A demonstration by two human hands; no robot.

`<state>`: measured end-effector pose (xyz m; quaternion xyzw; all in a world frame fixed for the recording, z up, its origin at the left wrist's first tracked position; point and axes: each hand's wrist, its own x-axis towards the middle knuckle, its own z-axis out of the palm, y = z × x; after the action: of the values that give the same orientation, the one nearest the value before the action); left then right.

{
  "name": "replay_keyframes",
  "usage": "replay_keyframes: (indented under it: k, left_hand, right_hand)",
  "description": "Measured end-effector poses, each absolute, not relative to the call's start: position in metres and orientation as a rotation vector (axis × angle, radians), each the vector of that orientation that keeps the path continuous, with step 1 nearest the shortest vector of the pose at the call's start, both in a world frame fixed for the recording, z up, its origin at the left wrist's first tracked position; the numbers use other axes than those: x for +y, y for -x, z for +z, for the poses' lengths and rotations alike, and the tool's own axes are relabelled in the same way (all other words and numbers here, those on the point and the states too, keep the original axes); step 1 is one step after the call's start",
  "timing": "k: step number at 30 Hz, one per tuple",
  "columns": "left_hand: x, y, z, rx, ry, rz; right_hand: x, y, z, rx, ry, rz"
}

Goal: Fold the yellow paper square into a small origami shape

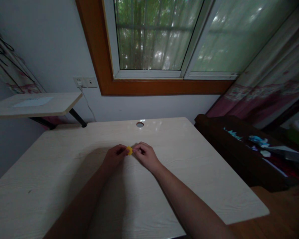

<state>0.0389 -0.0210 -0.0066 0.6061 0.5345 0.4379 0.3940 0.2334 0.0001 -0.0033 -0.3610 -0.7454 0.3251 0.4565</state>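
A small yellow piece is pinched between my two hands, over the middle of the pale wooden desk. Its exact kind is too small to make out. On its left side, my left hand grips it with thumb and fingertips. My right hand has its thumb and forefinger closed on the right edge of the same piece. Fingertips cover part of it on both sides.
Beyond my hands is a round cable hole in the desk. A raised shelf on black legs stands at the back left, with a paper sheet on it. To the right, a dark cabinet bears several small items. A window is behind.
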Motion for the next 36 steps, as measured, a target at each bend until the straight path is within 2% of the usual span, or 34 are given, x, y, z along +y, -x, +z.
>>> replay_keyframes:
  k: [16, 36]
  left_hand:
    - [-0.0255, -0.0428, 0.0029, 1.410, -1.666, 0.931]
    - [-0.0265, -0.0376, 0.0017, 1.349, -1.522, 1.065]
  right_hand:
    - [-0.0008, -0.2342, -0.0018, -1.848, 0.896, 0.817]
    - [0.0009, -0.2322, -0.0081, -1.952, 0.843, 0.860]
